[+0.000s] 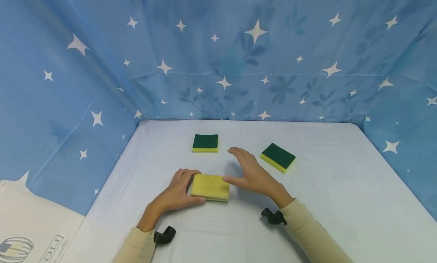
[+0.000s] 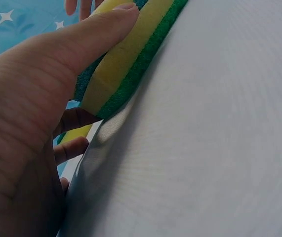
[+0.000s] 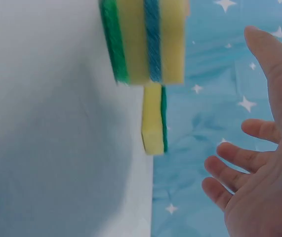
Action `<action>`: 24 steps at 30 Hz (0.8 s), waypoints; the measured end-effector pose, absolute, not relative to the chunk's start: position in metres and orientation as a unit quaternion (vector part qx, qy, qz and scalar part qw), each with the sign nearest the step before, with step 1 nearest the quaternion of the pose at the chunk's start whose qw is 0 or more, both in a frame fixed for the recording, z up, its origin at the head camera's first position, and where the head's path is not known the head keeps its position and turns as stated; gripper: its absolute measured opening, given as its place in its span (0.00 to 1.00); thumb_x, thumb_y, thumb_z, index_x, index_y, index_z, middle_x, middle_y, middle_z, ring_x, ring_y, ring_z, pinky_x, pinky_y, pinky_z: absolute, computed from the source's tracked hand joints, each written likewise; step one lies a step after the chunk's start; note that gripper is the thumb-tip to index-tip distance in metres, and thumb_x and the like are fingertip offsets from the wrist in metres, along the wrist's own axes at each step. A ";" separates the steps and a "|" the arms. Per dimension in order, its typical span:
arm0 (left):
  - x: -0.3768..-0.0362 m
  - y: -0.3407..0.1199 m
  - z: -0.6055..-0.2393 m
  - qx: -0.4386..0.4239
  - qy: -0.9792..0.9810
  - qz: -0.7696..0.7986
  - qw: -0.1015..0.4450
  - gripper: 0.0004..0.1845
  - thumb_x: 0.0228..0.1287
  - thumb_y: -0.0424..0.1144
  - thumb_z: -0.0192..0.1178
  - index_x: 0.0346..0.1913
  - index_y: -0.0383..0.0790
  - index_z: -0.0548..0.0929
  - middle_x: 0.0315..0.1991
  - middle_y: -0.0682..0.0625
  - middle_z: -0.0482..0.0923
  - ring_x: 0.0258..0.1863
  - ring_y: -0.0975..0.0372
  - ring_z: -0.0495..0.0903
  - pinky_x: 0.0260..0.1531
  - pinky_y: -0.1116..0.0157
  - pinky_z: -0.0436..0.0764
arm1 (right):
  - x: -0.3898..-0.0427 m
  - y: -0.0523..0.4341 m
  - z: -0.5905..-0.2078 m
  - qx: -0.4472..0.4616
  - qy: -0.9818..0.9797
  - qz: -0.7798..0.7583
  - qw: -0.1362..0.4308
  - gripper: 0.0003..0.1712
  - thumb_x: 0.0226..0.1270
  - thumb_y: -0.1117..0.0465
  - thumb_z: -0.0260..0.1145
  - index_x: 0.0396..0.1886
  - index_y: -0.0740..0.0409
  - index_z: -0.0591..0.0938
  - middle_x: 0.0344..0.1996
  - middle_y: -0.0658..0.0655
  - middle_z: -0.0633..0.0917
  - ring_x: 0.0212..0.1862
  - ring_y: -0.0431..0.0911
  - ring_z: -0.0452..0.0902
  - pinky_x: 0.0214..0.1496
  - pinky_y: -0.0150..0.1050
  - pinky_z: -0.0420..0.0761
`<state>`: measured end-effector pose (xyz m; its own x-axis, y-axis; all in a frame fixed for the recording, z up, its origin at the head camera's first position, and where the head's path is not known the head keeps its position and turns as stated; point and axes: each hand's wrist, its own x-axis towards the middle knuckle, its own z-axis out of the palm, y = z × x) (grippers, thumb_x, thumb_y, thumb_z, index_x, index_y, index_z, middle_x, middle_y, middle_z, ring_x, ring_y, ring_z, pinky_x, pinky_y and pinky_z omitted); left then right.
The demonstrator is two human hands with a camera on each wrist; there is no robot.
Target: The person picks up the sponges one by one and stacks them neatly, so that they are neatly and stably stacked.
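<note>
Two stacked sponges lie in the middle of the table; the upper sponge [image 1: 210, 185] has its yellow face up. In the right wrist view, the lower sponge [image 3: 133, 44] shows its green layer against the tabletop. My left hand [image 1: 179, 191] grips the stack at its left end, thumb along the front side, fingers at the back corner. The left thumb [image 2: 101, 32] lies across the stack's side in the left wrist view. Spread and raised, my right hand [image 1: 254, 175] hovers by the stack's right end, holding nothing.
Behind the stack lies a sponge, green face up [image 1: 205, 142]. Another green-topped sponge [image 1: 278, 157] lies angled, beyond the right hand. A white cloth covers the table [image 1: 341, 194]. Blue star-patterned curtains [image 1: 239, 58] hang behind and at both sides.
</note>
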<state>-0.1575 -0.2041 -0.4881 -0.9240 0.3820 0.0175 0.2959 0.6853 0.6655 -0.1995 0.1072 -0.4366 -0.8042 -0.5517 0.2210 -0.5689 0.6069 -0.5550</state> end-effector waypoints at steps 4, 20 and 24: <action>-0.158 -0.204 -0.489 0.186 0.916 0.351 0.059 0.50 0.55 0.67 0.78 0.75 0.50 0.70 0.67 0.47 0.70 0.77 0.45 0.57 0.75 0.36 0.57 | -0.205 0.118 -0.433 0.303 -0.897 0.320 0.026 0.55 0.69 0.36 0.75 0.84 0.57 0.63 0.81 0.60 0.65 0.80 0.60 0.59 0.76 0.67 0.61; -0.159 -0.204 -0.490 0.197 0.914 0.351 0.052 0.49 0.55 0.67 0.78 0.75 0.50 0.70 0.65 0.50 0.71 0.78 0.48 0.58 0.79 0.40 0.46 | -0.225 0.157 -0.428 0.240 -0.917 0.319 0.032 0.59 0.71 0.33 0.72 0.88 0.54 0.55 0.84 0.61 0.59 0.82 0.63 0.52 0.76 0.75 0.51; -0.158 -0.204 -0.491 0.199 0.913 0.351 0.050 0.49 0.55 0.66 0.78 0.75 0.49 0.70 0.64 0.51 0.72 0.76 0.49 0.60 0.80 0.43 0.44 | -0.230 0.168 -0.428 0.224 -0.917 0.328 0.023 0.61 0.71 0.33 0.72 0.88 0.55 0.51 0.85 0.61 0.56 0.83 0.63 0.49 0.77 0.74 0.49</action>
